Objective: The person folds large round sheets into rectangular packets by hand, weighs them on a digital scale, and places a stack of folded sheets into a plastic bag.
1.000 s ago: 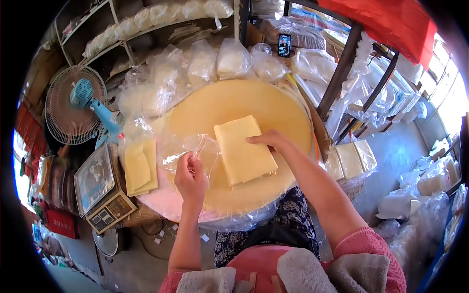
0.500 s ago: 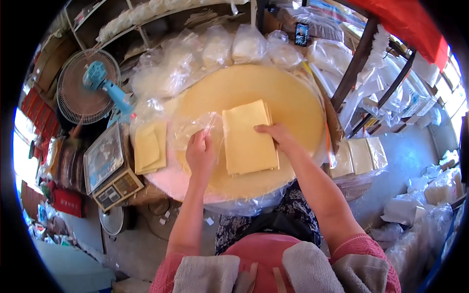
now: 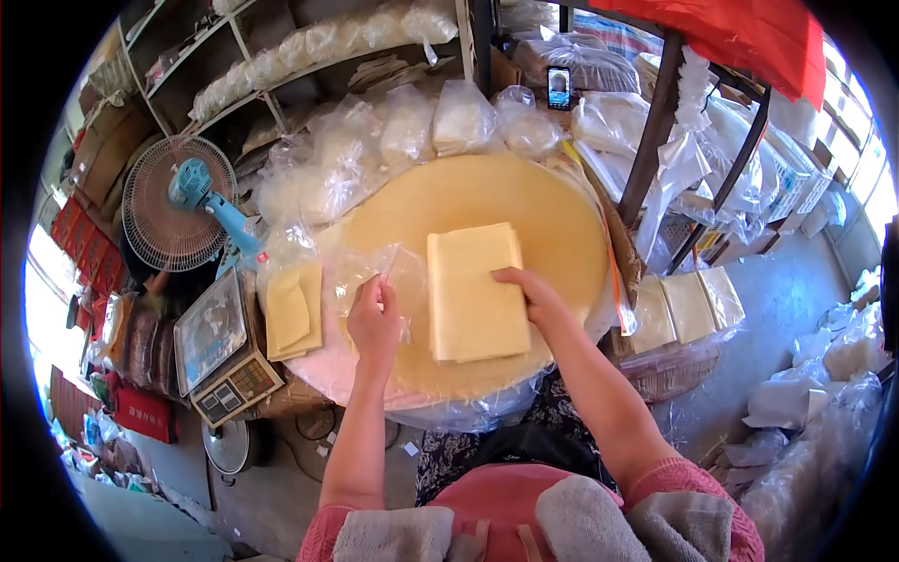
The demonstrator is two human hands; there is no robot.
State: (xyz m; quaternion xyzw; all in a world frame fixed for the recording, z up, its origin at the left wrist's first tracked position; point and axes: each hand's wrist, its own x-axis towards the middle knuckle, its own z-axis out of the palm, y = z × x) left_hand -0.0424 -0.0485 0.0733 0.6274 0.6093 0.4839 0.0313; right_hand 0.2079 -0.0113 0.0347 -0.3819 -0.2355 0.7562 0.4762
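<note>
My left hand [image 3: 372, 328] pinches the edge of a clear plastic bag [image 3: 401, 266], which spreads out to the left over the table. My right hand [image 3: 530, 294] grips the right edge of a folded stack of thin yellow sheets [image 3: 473, 300], thumb on top and fingers under the edge. The bag's edge is just left of that stack, with a small gap between. Beneath both lies a wide, round pile of yellow sheets [image 3: 468, 192]. Another, smaller folded yellow piece [image 3: 290, 309] rests at the table's left side.
A digital scale [image 3: 229, 351] stands on the left, with a blue fan [image 3: 192, 183] behind it. Filled plastic bags [image 3: 407, 126] line the table's back edge. A phone [image 3: 558, 86] stands upright at the back. Packed yellow bundles [image 3: 688, 304] lie at the right.
The view has shifted, so the table sits lower in it. The folded stack looks slightly straighter, its right edge less staggered. Both hands keep their holds.
</note>
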